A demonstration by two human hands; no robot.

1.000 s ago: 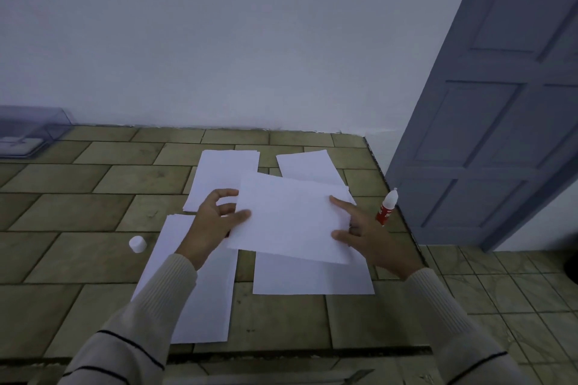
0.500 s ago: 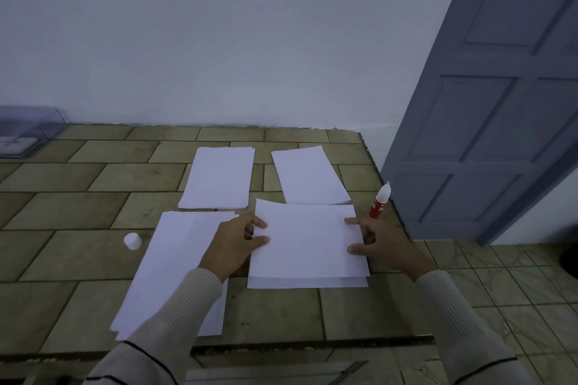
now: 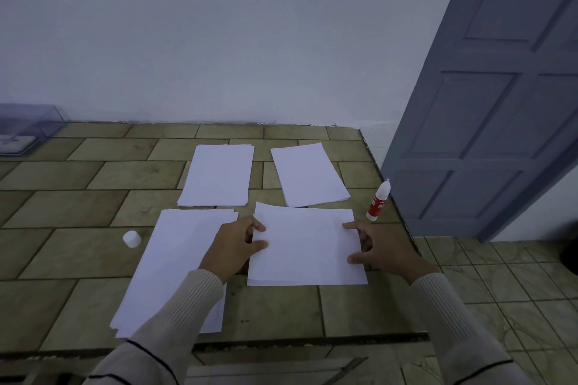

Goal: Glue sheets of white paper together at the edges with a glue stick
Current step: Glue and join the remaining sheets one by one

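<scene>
On the tiled counter (image 3: 78, 206) lie four lots of white paper in two rows: a far left stack (image 3: 215, 175), a far right stack (image 3: 309, 173), a long near left stack (image 3: 169, 266) and a near right sheet (image 3: 306, 250), which lies flat on more paper whose edge just shows beneath it. Two hands work that sheet. The left hand (image 3: 234, 247) rests at its left edge, with forefinger and thumb loosely bent, narrowly apart, tips on top of the paper. The right hand (image 3: 381, 250) rests at its right edge, with forefinger and thumb spread wide and flat on the paper and the other fingers curled just beside the edge. Neither hand grips anything. One glue stick (image 3: 378, 201), red with a white top, stands upright and uncapped near the counter's right edge, just beyond the right hand and apart from the paper. One white cap (image 3: 132, 238) sits just left of the near left stack. One clear box (image 3: 28, 128) stands far left by the wall, and one grey door (image 3: 488, 109) fills the right
</scene>
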